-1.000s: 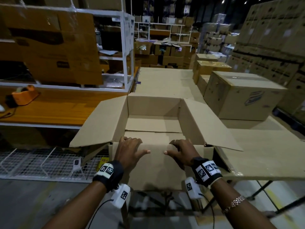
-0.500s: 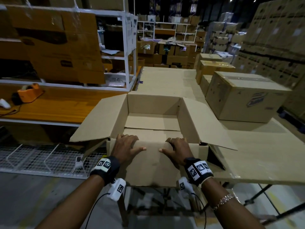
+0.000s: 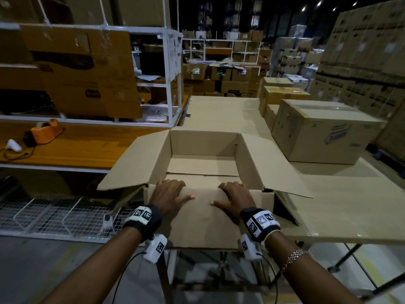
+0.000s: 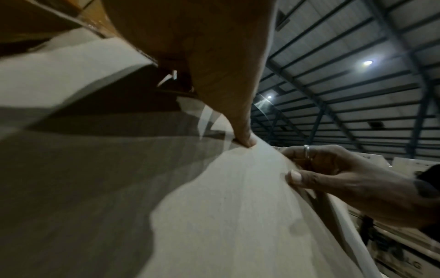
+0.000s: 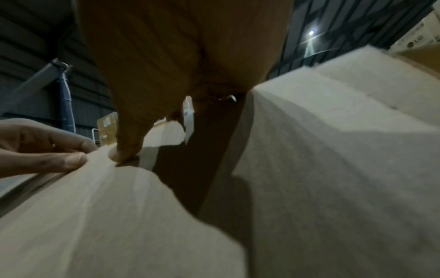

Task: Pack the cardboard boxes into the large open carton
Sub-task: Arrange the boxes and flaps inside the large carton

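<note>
Head view: sealed box [image 3: 324, 130] at two o'clock; open carton [image 3: 203, 159], mouth up. Left hand [image 3: 169, 194] and right hand [image 3: 234, 196] curl over its near flap [image 3: 206, 216], thumbs spread.

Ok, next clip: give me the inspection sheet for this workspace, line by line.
Surface: cardboard-covered table.
Job's things: large open carton, nothing inside, side flaps out; sealed box on the table beside it, more boxes behind.
Clutter: orange tape dispenser and a white device on the wooden bench.
Hands: left hand and right hand grip the carton's near flap, fingers over its fold, thumbs on its outer face.
Cables: dark wire on the bench; wrist camera leads.
Surroundings: white shelving, stacked cartons, wire mesh rack low on the left.
</note>
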The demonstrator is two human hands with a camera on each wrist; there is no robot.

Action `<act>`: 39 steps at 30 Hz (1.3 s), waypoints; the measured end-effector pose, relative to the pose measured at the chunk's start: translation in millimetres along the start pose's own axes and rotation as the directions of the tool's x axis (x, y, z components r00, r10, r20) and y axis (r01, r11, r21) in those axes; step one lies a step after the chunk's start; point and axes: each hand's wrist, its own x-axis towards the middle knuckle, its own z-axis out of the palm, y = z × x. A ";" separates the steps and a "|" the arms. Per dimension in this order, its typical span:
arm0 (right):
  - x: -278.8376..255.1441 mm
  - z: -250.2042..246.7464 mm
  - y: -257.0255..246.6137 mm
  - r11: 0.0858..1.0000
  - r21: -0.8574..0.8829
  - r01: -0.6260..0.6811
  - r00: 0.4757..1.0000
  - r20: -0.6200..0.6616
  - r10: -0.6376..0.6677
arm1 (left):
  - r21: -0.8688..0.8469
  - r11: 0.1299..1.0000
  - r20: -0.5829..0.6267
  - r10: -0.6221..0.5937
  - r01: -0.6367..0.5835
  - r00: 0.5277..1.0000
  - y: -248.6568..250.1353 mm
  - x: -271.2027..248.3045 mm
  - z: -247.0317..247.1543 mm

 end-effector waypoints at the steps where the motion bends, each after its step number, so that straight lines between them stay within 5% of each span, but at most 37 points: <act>1: -0.8 -2.7 1.8 1.000 0.021 0.006 1.000 -0.003 -0.006 | -0.017 1.000 -0.003 0.006 -0.006 1.000 2.6 0.6 -3.5; 11: -45.6 -62.2 51.4 0.985 0.149 -0.092 0.976 -0.181 0.119 | -0.102 0.955 -0.100 0.267 -0.277 0.958 125.3 30.1 -30.6; 24: -159.7 -125.2 199.1 0.851 0.392 -0.350 0.803 -0.342 0.488 | -0.324 0.887 -0.004 0.348 -0.330 0.938 323.9 77.0 16.4; 31: -164.2 -146.7 269.8 0.905 0.101 -0.414 0.837 -0.348 0.422 | -0.286 0.895 -0.072 0.337 -0.343 0.939 414.4 128.9 45.3; 39: -122.8 -184.7 384.6 0.878 -0.059 -0.474 0.840 -0.329 0.432 | -0.331 0.928 -0.055 0.161 -0.170 0.985 492.5 219.9 103.3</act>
